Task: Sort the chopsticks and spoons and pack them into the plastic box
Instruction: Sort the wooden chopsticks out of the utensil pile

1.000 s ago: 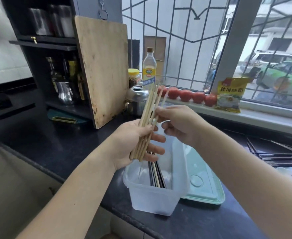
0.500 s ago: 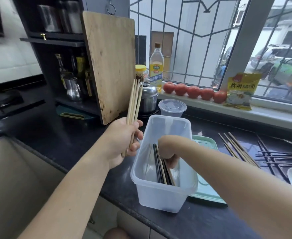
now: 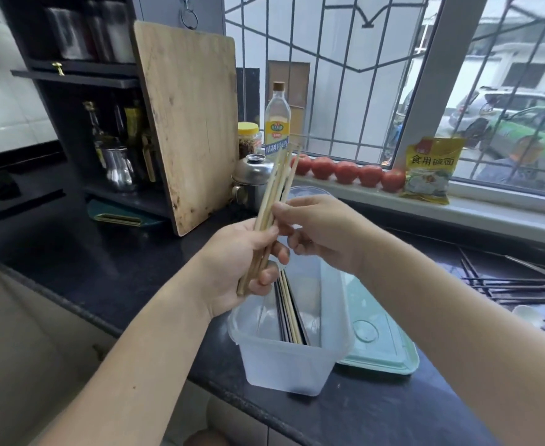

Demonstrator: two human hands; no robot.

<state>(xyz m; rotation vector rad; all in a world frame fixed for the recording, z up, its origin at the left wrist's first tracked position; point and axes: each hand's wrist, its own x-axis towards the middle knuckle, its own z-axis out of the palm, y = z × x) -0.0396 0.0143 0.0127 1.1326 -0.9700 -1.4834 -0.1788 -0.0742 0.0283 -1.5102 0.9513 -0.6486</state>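
A: What is standing at the bench's left rear?
B: A shelf (image 3: 81,130) is holding jars and a steel jug; a board (image 3: 189,123) is leaning against it.

A: What is the left hand (image 3: 232,265) doing?
B: Its fingers are curling round a bundle of pale chopsticks (image 3: 272,207), gripping the lower ends while the tips are pointing up and slightly right.

A: And the right hand (image 3: 322,230)?
B: It is meeting the bundle from the right, thumb and fingertips pinching one or two sticks at mid-length; the other fingers are bent loosely.

A: Where is the box (image 3: 293,358) sitting?
B: At the bench's front edge, directly below both hands, with dark and pale chopsticks lying lengthwise inside. Its green lid (image 3: 380,346) is lying just beside its right wall.

A: What is lying at the bench's right edge?
B: Loose dark chopsticks (image 3: 515,284) are lying scattered, with a white spoon (image 3: 527,315) among them.

A: And behind?
B: Tomatoes (image 3: 345,170) and a yellow packet (image 3: 429,170) are sitting on the sill.
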